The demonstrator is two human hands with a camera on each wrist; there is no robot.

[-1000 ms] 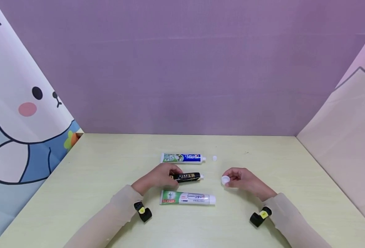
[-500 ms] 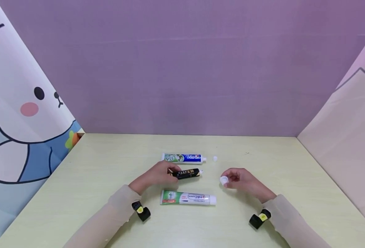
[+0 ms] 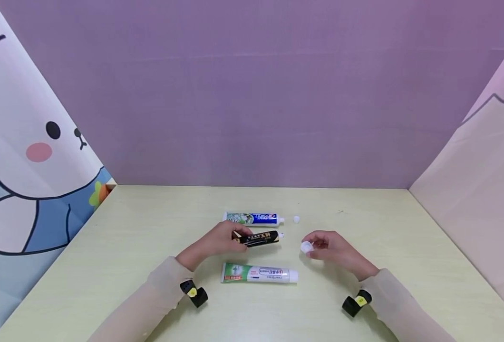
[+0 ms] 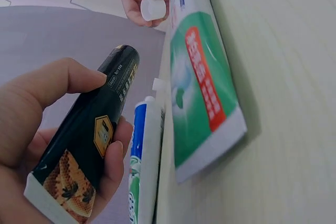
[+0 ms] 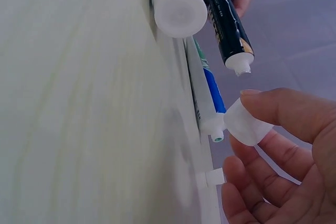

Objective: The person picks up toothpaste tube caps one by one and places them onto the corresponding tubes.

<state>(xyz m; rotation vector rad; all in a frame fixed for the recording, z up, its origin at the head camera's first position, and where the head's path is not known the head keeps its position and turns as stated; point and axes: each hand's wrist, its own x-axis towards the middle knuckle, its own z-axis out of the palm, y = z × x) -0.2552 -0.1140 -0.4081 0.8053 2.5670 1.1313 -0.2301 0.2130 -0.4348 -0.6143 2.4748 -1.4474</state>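
Note:
My left hand (image 3: 224, 240) grips a black toothpaste tube (image 3: 260, 238) by its crimped end, thumb on one side and fingers on the other. The tube is held off the table, its uncapped white nozzle (image 5: 241, 65) pointing right. Across from it, my right hand (image 3: 335, 249) pinches a white cap (image 5: 247, 123) between thumb and fingers. A gap separates cap and nozzle. Behind the black tube lies a blue and green toothpaste tube (image 3: 256, 219) with a bare nozzle. In front lies a green and white toothpaste tube (image 3: 260, 273) with its white cap on.
A small white cap (image 3: 296, 219) stands on the pale wooden table (image 3: 252, 313), just right of the blue tube's nozzle. A purple panel (image 3: 252, 95) rises at the table's back edge, and printed cloths flank both sides.
My left hand has raised the black tube off the table and tilted its nozzle end up. My right hand has shifted slightly left with the white cap.

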